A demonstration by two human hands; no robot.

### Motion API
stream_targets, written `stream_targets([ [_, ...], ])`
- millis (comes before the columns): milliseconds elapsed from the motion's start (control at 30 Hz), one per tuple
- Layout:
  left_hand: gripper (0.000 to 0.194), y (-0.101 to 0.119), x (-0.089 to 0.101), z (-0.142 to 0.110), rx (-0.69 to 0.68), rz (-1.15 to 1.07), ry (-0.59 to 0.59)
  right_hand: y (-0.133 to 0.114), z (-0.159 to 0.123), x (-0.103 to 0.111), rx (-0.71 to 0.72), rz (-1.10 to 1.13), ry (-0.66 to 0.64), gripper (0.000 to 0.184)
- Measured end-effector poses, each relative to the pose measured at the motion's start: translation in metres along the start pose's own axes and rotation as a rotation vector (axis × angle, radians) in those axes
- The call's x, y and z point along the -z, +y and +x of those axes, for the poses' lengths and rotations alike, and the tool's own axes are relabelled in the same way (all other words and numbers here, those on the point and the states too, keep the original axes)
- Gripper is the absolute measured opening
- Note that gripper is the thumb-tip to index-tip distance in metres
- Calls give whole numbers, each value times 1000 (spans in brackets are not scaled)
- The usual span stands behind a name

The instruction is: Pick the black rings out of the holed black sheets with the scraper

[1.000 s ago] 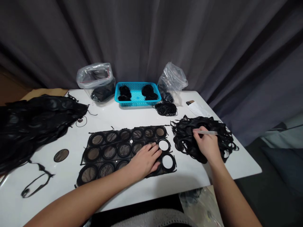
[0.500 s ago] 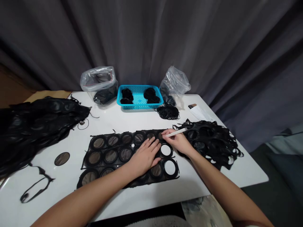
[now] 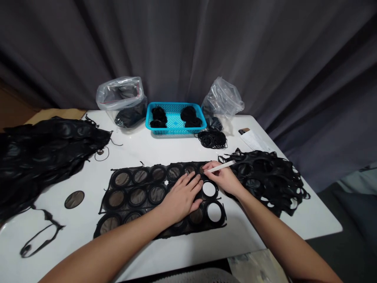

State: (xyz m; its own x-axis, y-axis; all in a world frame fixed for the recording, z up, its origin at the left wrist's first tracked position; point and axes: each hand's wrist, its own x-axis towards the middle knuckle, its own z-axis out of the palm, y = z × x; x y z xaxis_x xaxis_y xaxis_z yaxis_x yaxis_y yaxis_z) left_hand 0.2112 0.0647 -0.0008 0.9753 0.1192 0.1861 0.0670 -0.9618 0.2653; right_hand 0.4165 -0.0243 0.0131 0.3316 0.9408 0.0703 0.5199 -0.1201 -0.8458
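A black rubber sheet point(image 3: 138, 193) of moulded rings with thin brown film centres lies flat on the white table point(image 3: 165, 147). My left hand point(image 3: 181, 196) rests on its right part, fingers stretched out flat. My right hand point(image 3: 224, 177) pinches a thin white stick tool point(image 3: 221, 166), its tip at the ring in the sheet's upper right corner. Two rings point(image 3: 209, 189) at the sheet's right end show bare white table through them.
A tangled heap of black rubber scrap point(image 3: 268, 177) lies to the right, a big stack of black sheets point(image 3: 38, 153) to the left. At the back stand a blue basket point(image 3: 176, 118), two plastic bags point(image 3: 123, 100), loose rings point(image 3: 212, 138). A brown film disc point(image 3: 74, 199) lies left.
My right hand left the scrap heap on the right and came left with the stick to the sheet's upper right corner. My left hand stayed flat on the sheet.
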Motion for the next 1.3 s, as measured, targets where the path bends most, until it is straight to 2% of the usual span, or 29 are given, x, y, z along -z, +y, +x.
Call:
stream_targets([
  [133, 50, 0, 8, 3, -1, -12, -34, -6, -7, -8, 112, -136, 15, 14],
  [233, 51, 0, 11, 5, -5, -23, -52, -12, -14, -17, 226, -339, -2, 14],
  [300, 50, 0, 12, 6, -4, -24, -46, -12, -15, -16, 255, -496, 15, 17],
  [400, 47, 1, 10, 6, -1, -15, -23, -5, -10, 5, 186, -646, 206, 19],
  [500, 49, 1, 9, 3, -6, -4, -8, 2, -2, 32, 78, -654, 449, 18],
  [567, 53, 1, 9, -2, -14, 17, -1, -1, 2, 40, 35, -587, 491, 17],
  [633, 58, 0, 10, -10, -3, 54, 24, -8, 6, 33, 42, -458, 396, 18],
  [767, 60, -3, 12, -29, 101, 128, 59, -24, 14, -6, 82, -197, 66, 18],
  [867, 59, -6, 12, -39, 131, 136, 43, -29, 16, -30, 68, -106, -77, 17],
  [1067, 58, -6, 9, -44, 177, 131, 23, -27, 14, -36, 64, 22, -129, 15],
  [1300, 57, -5, 9, -43, 184, 126, 17, -26, 14, -37, 78, 28, -120, 16],
])
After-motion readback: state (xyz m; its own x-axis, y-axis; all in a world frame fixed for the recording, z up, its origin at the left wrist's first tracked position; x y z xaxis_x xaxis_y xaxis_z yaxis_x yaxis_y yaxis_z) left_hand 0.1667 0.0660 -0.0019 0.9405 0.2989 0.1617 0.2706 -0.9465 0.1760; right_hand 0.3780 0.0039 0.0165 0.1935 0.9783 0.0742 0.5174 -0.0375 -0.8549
